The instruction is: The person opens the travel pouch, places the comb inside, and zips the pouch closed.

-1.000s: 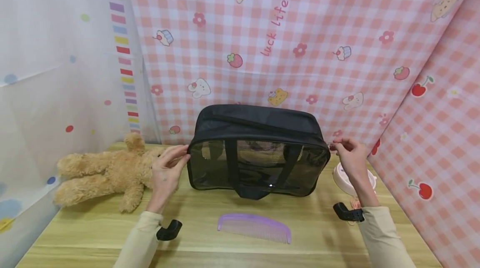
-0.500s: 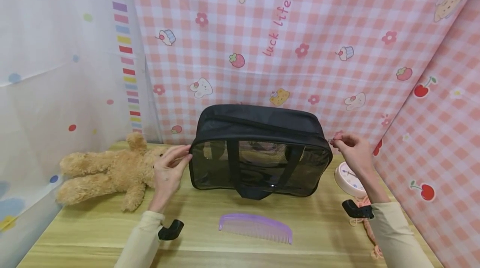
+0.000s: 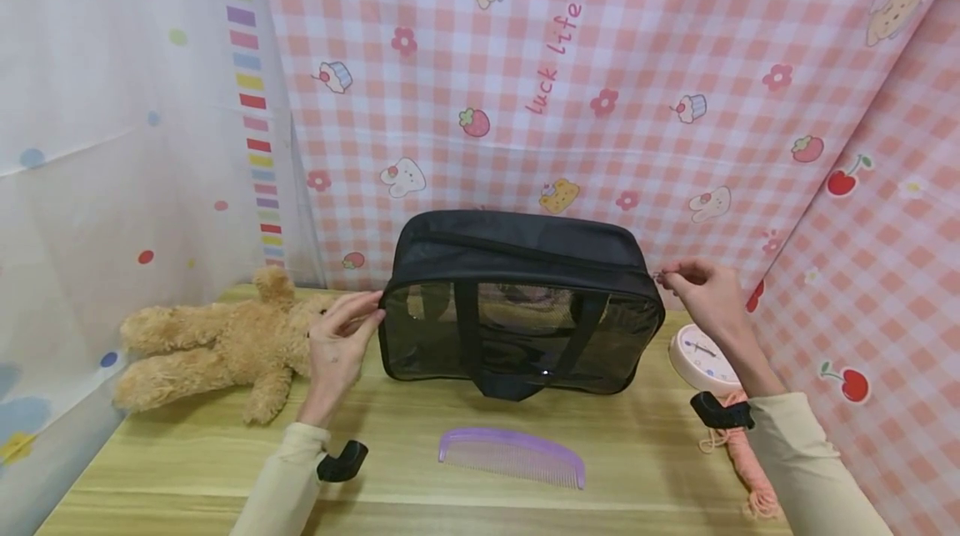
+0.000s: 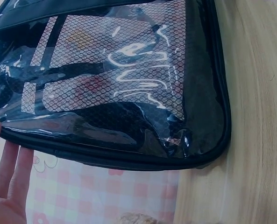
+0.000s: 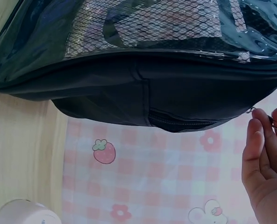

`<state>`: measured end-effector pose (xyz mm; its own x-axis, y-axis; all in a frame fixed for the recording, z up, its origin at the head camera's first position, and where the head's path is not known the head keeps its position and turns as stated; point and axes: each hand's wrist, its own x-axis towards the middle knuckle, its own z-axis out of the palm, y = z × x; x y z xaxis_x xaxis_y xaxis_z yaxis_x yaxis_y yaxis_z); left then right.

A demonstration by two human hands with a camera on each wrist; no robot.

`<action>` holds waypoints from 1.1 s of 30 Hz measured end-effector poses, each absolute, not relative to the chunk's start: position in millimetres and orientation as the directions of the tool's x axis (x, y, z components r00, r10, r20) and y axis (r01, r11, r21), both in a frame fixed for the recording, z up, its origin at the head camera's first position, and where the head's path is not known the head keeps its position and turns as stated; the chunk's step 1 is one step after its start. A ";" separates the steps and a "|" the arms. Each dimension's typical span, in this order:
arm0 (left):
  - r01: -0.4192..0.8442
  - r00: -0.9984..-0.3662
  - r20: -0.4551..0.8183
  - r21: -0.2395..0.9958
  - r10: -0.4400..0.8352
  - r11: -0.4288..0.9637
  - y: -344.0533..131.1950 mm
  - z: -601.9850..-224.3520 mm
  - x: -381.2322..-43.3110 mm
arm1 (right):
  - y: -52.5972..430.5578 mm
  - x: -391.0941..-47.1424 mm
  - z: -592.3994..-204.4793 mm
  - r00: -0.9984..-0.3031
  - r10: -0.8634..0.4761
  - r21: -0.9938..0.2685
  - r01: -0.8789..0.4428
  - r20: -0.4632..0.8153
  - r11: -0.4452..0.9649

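Note:
A black bag (image 3: pixel 525 240) with see-through front and mesh panels stands upright in the middle of the table, its strap handle (image 3: pixel 504 386) hanging down the front. My left hand (image 3: pixel 339 343) holds the bag's left upper edge between thumb and fingers. At the other end, my right hand (image 3: pixel 708 296) pinches a small metal zipper pull (image 5: pixel 274 123) beside the bag's upper right corner. In the right wrist view, zipper teeth (image 5: pixel 185 123) run along the bag's side toward those fingertips. The left wrist view shows the left fingers (image 4: pixel 17 175) along the bag's dark piping.
A tan teddy bear (image 3: pixel 240 344) lies at the left, partly behind the left hand. In front of the bag is a purple comb (image 3: pixel 510 454). A white clock (image 3: pixel 693 357) and pink yarn (image 3: pixel 744 461) lie at the right, partly covered by the right arm. Patterned curtains (image 3: pixel 600 36) hang behind.
My right hand has shifted slightly right and its forearm has swung outward, uncovering more of the clock and the yarn. The left hand keeps its hold on the bag's edge.

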<state>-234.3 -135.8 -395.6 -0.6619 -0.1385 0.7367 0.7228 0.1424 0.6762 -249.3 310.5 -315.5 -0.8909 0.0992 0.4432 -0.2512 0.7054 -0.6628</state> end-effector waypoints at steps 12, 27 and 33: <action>0.726 -0.660 0.741 0.672 -0.125 0.148 -136.9 -391.7 -236.5 | 303.6 -249.1 -294.8 -0.893 0.010 -0.584 -0.285 0.450 0.760; 0.737 -0.644 0.746 0.664 -0.168 0.126 -130.5 -396.6 -237.8 | 295.7 -254.4 -278.4 -0.897 -0.065 -0.468 -0.289 0.438 0.835; 0.716 -0.662 0.728 0.685 -0.182 0.135 -131.4 -397.1 -235.8 | 289.5 -256.5 -275.0 -0.898 -0.089 -0.481 -0.312 0.431 0.820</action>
<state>-235.8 -131.4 -397.1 -0.6616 -0.1815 0.7276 0.7161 0.1349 0.6848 -256.5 289.5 -275.0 -0.8980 -0.0893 0.4309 -0.3121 0.8195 -0.4806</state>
